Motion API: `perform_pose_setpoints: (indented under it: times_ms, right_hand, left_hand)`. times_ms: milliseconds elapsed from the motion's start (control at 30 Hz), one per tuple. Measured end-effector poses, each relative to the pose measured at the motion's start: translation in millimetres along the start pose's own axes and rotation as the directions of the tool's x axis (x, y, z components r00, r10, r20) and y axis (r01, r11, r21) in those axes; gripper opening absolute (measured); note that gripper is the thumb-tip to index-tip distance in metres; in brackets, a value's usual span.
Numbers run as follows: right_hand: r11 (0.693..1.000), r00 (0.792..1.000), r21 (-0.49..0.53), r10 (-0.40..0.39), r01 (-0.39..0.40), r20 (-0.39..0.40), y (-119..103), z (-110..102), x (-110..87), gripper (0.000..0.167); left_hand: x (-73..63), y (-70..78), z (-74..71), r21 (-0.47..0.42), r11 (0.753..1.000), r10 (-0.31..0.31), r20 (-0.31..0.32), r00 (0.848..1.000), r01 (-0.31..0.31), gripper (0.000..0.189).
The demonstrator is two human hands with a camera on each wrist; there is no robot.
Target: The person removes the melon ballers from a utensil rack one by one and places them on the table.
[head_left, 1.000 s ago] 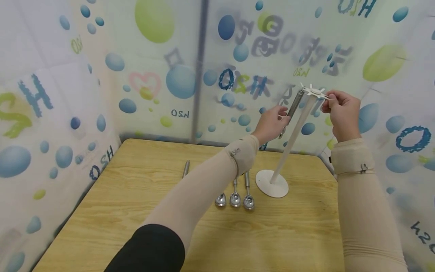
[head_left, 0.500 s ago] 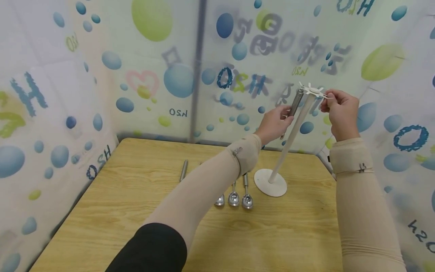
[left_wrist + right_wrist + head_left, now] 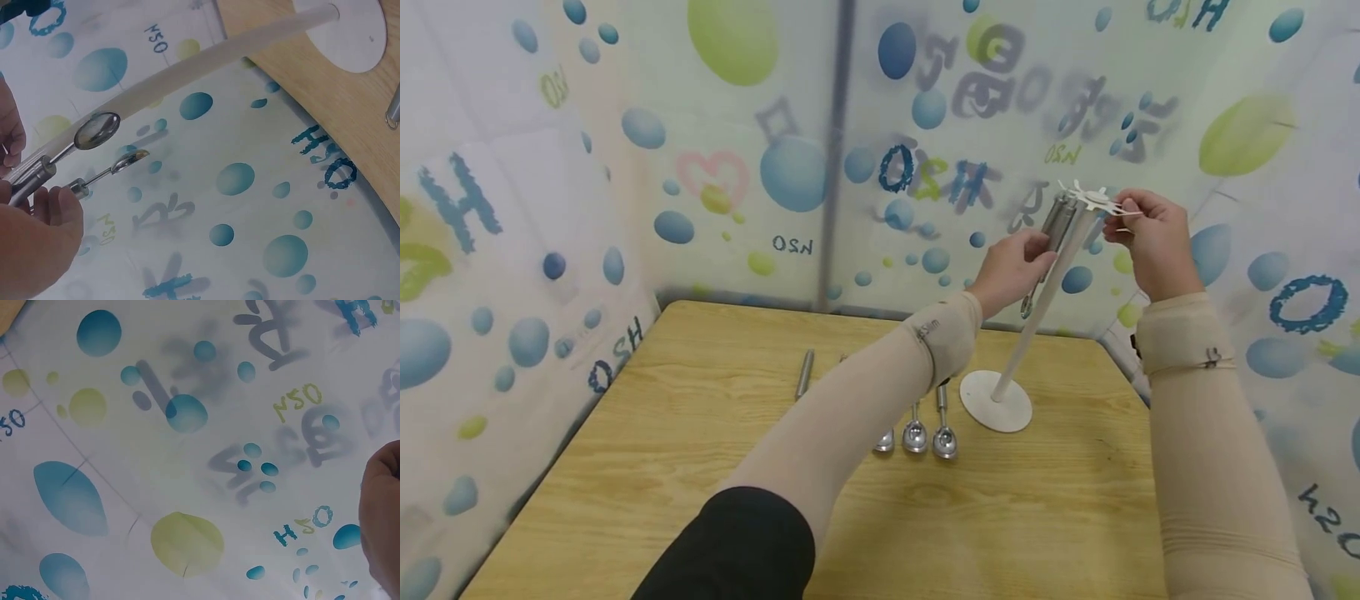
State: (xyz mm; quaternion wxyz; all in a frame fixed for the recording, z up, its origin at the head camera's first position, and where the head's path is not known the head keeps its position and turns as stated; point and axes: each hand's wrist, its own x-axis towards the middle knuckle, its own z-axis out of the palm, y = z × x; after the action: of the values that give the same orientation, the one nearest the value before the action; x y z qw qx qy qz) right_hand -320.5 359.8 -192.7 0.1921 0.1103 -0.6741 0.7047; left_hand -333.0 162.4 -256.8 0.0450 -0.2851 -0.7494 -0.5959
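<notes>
The white stand (image 3: 1043, 321) has a round base (image 3: 996, 402), a leaning pole and a star-shaped top (image 3: 1093, 198) with thin hooks. Close to the pole, my left hand (image 3: 1013, 271) grips a thick-handled metal scoop (image 3: 1049, 223) near the top. In the left wrist view, one scoop (image 3: 80, 187) comes out between its fingers, and a second scoop (image 3: 97, 131) lies alongside against the pole. My right hand (image 3: 1156, 242) pinches a hook of the top between thumb and fingers. Only the edge of that hand (image 3: 382, 519) shows in the right wrist view.
More metal scoops lie in a row on the wooden table (image 3: 1037, 500), such as one scoop (image 3: 945, 442) left of the base; my left forearm hides part of the row. A patterned curtain (image 3: 760, 275) stands behind the table and at both sides.
My left hand has moved slightly right with the scoop, so two handles now show side by side by the pole. The right hand keeps its pinch on the stand's top.
</notes>
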Motion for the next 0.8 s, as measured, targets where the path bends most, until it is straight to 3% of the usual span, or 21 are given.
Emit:
perform_pose_setpoints:
  times_ms: [167, 333, 400, 533, 667, 800]
  right_hand:
    - [0.999, 0.999, 0.032, 0.026, -0.027, 0.019, -1.7, 1.1, 2.1, 0.019]
    - [0.999, 0.995, 0.024, 0.043, -0.04, -0.093, -1.8, 5.6, 4.4, 0.022]
    - [0.999, 0.985, 0.047, 0.007, 0.001, -0.171, -0.3, 5.8, 3.6, 0.021]
    - [0.984, 0.952, 0.071, -0.139, 0.164, -0.273, 6.3, 4.7, 0.0, 0.02]
    - [0.977, 0.942, -0.011, -0.208, 0.213, -0.263, 12.7, 5.5, -3.2, 0.025]
    - [0.983, 0.957, -0.043, -0.186, 0.181, -0.224, 15.4, 5.4, -5.1, 0.023]
  left_hand:
    - [0.4, 1.0, -0.1, -0.002, 1.0, -0.016, -0.006, 1.0, 0.016, 0.024]
    - [-0.9, 2.1, -1.6, 0.012, 1.0, -0.027, -0.005, 1.0, 0.027, 0.024]
    - [-1.6, 2.4, -1.7, 0.007, 1.0, -0.025, -0.002, 1.0, 0.025, 0.025]
    - [-2.4, 1.6, -1.2, -0.003, 1.0, -0.009, 0.008, 1.0, 0.009, 0.03]
    - [-3.6, 0.4, -1.7, 0.0, 1.0, 0.013, 0.015, 1.0, -0.013, 0.037]
    - [-5.2, 1.8, -3.7, 0.006, 1.0, 0.031, 0.033, 0.999, -0.031, 0.039]
